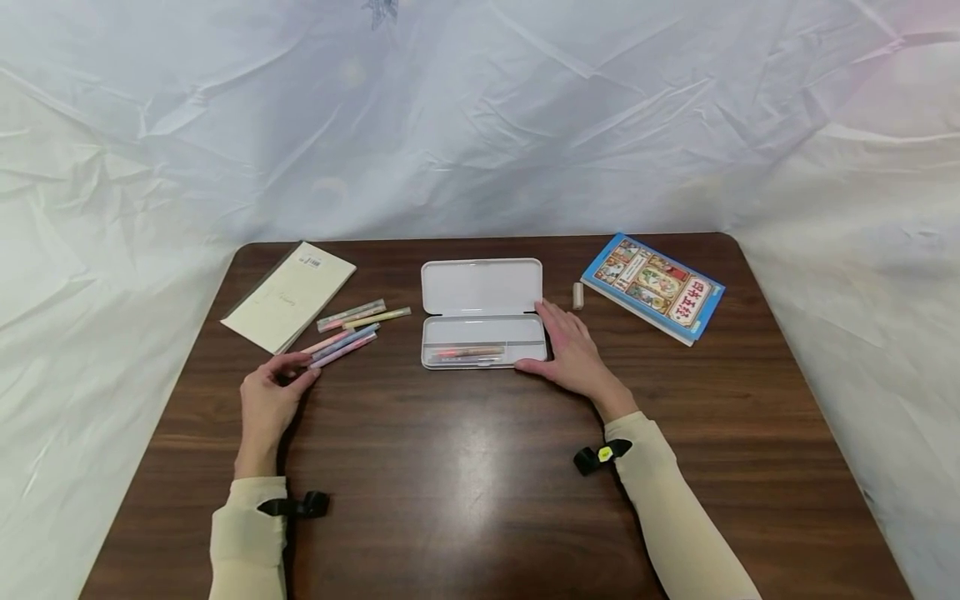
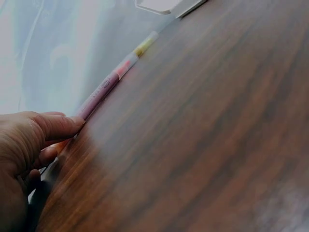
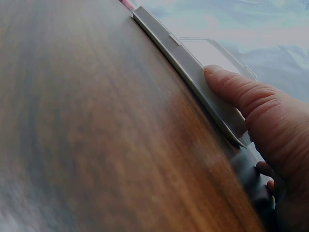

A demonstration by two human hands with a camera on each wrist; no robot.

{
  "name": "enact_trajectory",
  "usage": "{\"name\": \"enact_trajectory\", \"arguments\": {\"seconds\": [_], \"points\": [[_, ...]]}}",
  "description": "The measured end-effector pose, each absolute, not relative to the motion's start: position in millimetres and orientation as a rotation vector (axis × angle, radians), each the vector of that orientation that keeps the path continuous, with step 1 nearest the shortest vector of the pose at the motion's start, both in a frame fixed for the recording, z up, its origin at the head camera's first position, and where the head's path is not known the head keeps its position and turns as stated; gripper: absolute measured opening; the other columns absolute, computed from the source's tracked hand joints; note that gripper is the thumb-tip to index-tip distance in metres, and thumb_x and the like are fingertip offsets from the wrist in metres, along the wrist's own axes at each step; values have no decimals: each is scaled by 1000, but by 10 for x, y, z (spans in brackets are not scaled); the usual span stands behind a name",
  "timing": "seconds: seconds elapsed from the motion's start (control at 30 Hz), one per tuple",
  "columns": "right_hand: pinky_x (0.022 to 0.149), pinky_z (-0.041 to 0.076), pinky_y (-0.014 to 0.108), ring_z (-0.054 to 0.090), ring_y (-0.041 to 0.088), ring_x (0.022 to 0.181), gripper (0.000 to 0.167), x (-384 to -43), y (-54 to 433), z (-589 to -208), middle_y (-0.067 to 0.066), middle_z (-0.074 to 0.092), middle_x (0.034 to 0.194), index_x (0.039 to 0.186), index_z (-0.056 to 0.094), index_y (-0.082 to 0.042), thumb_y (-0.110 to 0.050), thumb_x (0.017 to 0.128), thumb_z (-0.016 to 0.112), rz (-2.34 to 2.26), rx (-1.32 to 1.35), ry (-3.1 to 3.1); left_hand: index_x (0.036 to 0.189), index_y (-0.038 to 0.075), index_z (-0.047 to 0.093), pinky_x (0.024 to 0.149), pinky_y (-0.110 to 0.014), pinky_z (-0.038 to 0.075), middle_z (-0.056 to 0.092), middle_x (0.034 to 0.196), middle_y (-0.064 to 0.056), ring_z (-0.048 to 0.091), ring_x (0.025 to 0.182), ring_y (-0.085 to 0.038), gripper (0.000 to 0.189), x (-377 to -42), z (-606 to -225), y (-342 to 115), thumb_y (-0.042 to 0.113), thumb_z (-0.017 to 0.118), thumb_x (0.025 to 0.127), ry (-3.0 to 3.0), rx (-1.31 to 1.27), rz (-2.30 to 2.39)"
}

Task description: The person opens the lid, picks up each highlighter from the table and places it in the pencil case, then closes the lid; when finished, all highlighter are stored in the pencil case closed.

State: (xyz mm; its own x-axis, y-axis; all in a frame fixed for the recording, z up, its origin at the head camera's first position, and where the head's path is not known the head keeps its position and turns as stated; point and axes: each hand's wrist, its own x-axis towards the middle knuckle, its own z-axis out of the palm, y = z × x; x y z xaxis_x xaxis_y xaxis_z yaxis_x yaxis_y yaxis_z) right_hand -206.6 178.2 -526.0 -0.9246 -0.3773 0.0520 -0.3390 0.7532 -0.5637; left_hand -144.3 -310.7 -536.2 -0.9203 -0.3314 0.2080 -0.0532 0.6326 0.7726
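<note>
My left hand (image 1: 272,400) pinches the near ends of a few highlighter-like pens lying side by side. The purple pen (image 1: 345,349) is in front, beside a blue pen (image 1: 347,340) and a pinkish one. In the left wrist view the thumb presses the end of the purple pen (image 2: 99,98). An open white pencil case (image 1: 482,322) lies mid-table, its lid folded back, with several pens (image 1: 470,352) in its front compartment. My right hand (image 1: 576,354) holds the case's right end, thumb on the front wall and fingers along the right side; the right wrist view shows the thumb on the case (image 3: 188,67).
More pens (image 1: 363,317), one yellow, lie behind the left hand's pens. A cream notebook (image 1: 292,296) is at the back left. To the right of the case stand a small pale eraser-like piece (image 1: 577,296) and a blue-edged book (image 1: 652,287). A pale cloth hangs behind the table.
</note>
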Motion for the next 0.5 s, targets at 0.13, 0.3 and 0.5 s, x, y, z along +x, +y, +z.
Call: {"name": "enact_trajectory", "arguments": {"seconds": [0.13, 0.3, 0.5], "points": [[127, 9, 59, 22, 38, 159, 111, -2069, 1782, -5260, 18, 25, 173, 169, 22, -9, -58, 88, 80, -908, -589, 2877, 104, 8, 82, 73, -17, 40, 78, 95, -8, 56, 79, -6, 18, -1440, -5354, -3090, 17, 87, 89, -2510, 340, -1188], [127, 9, 59, 22, 38, 159, 111, -2069, 1787, -5258, 18, 24, 173, 169, 22, -9, -58, 88, 79, -910, -588, 2877, 103, 10, 82, 70, -18, 40, 76, 89, 7, 56, 76, -7, 18, -1442, -5352, -3088, 20, 88, 89, -2505, 362, -1195], [127, 8, 58, 22, 37, 159, 110, -2075, 1788, -5270, 18, 24, 173, 169, 22, -10, -59, 88, 79, -911, -582, 2871, 102, 10, 82, 66, -19, 39, 76, 88, 7, 54, 73, -9, 18, -1436, -5367, -3102, 20, 89, 89, -2509, 376, -1193]]}}
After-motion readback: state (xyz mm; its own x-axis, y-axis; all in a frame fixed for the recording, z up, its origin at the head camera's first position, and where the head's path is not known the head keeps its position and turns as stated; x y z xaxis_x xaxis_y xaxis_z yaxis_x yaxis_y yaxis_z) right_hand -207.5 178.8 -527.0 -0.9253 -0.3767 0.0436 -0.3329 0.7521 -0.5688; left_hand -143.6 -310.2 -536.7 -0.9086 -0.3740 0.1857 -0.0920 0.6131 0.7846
